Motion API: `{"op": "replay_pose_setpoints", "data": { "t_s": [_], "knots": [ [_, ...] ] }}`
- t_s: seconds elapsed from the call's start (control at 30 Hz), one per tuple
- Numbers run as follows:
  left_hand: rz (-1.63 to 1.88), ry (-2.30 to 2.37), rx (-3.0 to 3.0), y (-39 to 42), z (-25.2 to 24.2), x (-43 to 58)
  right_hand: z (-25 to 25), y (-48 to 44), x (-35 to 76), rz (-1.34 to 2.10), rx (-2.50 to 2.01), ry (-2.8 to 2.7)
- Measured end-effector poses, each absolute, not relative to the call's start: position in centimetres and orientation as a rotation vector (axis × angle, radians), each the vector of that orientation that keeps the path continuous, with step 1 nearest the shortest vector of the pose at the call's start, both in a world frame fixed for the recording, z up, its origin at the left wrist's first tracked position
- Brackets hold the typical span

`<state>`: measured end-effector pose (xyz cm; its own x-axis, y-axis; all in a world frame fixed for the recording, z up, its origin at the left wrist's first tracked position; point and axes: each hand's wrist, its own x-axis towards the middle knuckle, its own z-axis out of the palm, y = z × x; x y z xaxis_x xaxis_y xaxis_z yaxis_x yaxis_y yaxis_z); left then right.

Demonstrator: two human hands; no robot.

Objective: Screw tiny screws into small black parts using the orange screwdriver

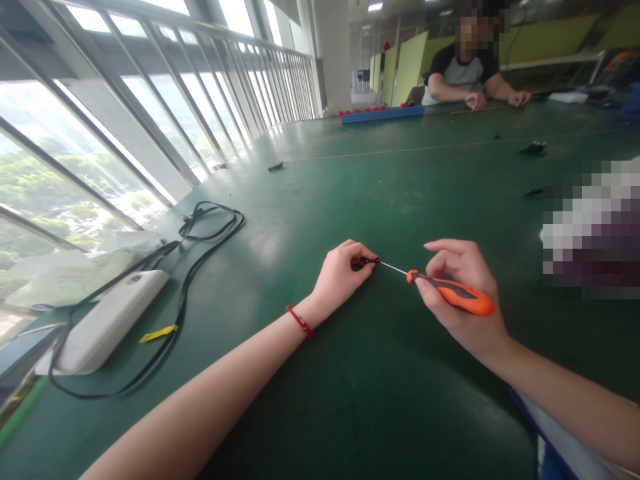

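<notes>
My left hand pinches a small black part just above the green table; its exact kind is too small to make out. A screwdriver with an orange and black handle lies in my right hand, held between thumb and fingers with the index finger lifted. Its thin metal shaft points left, and the tip meets or nearly meets the black part. A red bracelet circles my left wrist.
At left lie a white power strip and a looped black cable with a yellow tag. A blue rack with red pieces stands at the far edge. Across the table sits a person. Small black parts lie at right.
</notes>
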<state>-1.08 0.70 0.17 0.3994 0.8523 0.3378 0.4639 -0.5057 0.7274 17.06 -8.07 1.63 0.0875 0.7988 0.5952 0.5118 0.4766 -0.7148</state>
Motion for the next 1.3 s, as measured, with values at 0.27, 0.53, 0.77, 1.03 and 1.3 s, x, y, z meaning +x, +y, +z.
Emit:
{"op": "replay_pose_setpoints", "data": {
  "t_s": [0.27, 0.53, 0.77, 1.03, 1.3],
  "knots": [
    [0.956, 1.121, 2.135, 0.59, 0.23, -1.08, 1.64, -8.05, 17.11, 0.181, -1.136, -1.521],
    [0.957, 1.124, 2.139, 0.68, 0.25, -1.04, 1.88, -8.30, 16.97, 0.195, -1.225, -1.637],
    [0.955, 1.126, 2.137, 0.66, 0.21, -1.07, 1.74, -8.19, 17.08, 0.233, -1.201, -1.610],
    [0.959, 1.121, 2.125, 0.57, 0.31, -1.07, 1.59, -8.17, 17.09, 0.198, -1.121, -1.510],
    [0.958, 1.116, 2.133, 0.63, 0.21, -1.12, 1.64, -8.36, 17.03, 0.152, -1.177, -1.540]
  ]
}}
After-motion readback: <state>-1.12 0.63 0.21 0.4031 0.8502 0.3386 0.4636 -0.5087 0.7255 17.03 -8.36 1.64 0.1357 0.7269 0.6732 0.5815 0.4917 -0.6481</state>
